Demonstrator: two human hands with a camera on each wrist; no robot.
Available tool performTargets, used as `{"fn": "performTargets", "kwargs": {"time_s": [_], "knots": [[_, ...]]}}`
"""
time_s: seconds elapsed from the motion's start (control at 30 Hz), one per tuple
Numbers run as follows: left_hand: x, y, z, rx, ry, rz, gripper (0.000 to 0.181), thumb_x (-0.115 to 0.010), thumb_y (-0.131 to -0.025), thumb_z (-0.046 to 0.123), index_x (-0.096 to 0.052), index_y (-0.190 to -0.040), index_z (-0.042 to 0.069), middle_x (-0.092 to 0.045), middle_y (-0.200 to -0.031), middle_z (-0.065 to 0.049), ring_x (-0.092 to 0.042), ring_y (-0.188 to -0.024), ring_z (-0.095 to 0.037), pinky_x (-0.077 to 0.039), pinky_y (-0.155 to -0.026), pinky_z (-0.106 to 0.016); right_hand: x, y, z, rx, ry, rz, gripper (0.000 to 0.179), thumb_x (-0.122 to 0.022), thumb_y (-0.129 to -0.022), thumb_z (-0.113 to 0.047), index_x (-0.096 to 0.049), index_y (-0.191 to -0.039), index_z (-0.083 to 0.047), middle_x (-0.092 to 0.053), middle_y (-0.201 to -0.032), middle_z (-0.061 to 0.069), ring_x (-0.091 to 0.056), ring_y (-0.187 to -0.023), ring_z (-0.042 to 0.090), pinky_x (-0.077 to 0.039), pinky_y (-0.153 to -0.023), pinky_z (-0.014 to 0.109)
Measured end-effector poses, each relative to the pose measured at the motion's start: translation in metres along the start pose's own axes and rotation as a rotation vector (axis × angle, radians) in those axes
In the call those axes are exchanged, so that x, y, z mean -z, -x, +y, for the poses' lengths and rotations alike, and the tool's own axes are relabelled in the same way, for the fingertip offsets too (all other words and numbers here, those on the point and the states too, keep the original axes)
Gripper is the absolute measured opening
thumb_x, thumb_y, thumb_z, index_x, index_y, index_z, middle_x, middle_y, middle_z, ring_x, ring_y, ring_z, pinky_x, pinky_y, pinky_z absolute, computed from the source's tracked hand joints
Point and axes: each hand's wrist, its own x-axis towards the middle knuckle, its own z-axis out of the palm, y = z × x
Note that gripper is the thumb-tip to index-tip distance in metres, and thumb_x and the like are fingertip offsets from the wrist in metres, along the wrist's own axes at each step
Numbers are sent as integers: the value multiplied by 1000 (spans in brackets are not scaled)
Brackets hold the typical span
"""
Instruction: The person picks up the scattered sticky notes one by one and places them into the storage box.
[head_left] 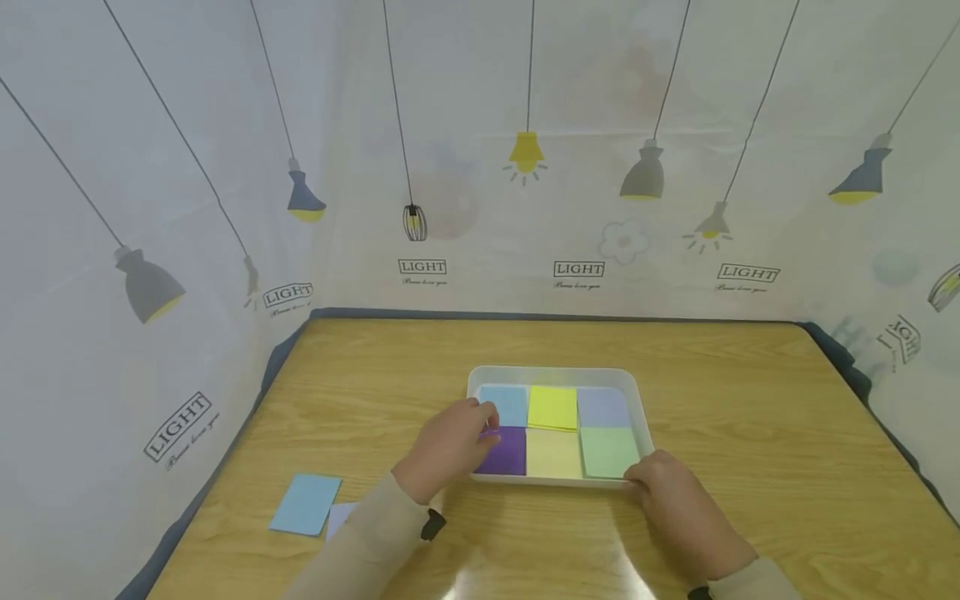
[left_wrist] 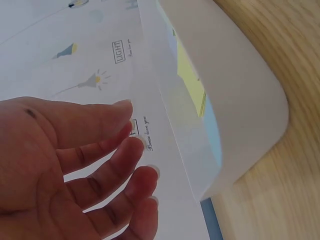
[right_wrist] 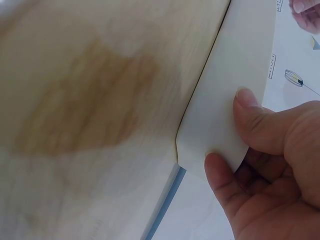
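Observation:
A white tray (head_left: 555, 482) on the wooden table holds square paper pads in two rows. At the back are a light blue pad (head_left: 510, 406), a yellow pad (head_left: 552, 407) and a lavender pad (head_left: 603, 408). Along the front lie a purple pad (head_left: 507, 454), a pale yellow pad (head_left: 553, 454) and a light green pad (head_left: 608, 452). My left hand (head_left: 452, 442) hovers over the tray's left side, fingers loosely bent, with nothing between them in the left wrist view. My right hand (right_wrist: 280, 160) grips the tray's near right corner between thumb and fingers.
Left of the tray, a light blue paper square (head_left: 305, 504) lies on the table (head_left: 750, 400). Beside it is a lavender paper (head_left: 337, 518), partly hidden by my left sleeve. A light cloth printed with lamps (head_left: 480, 175) surrounds the table at the back and sides.

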Motion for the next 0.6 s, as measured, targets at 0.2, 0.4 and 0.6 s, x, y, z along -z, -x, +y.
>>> {"fn": "performTargets", "kwargs": {"time_s": [0.2,0.4,0.6], "knots": [[2,16,-14,37,33,34,10,-73,-93,20,-67,-99,14,-65,-95,0,-62,-87,-16,-51,-68,-29,1,0,-2,9,12,18,13,-69,-93,-8,-76,-85,-15,-67,-85,-3,-58,-85,9,-56,-76,32],[6,36,-30,87,41,46,10,-74,-92,16,-65,-97,14,-64,-95,0,-60,-87,-16,-51,-68,-31,-1,0,-2,0,22,31,13,-69,-93,-7,-75,-85,-15,-67,-86,-3,-58,-86,10,-56,-77,34],[8,56,-46,150,55,32,11,-74,-91,16,-66,-99,14,-62,-93,1,-58,-85,-14,-50,-69,-31,0,0,-3,-3,36,34,12,-69,-92,-7,-76,-86,-14,-67,-87,-2,-59,-87,10,-56,-78,35]]}}
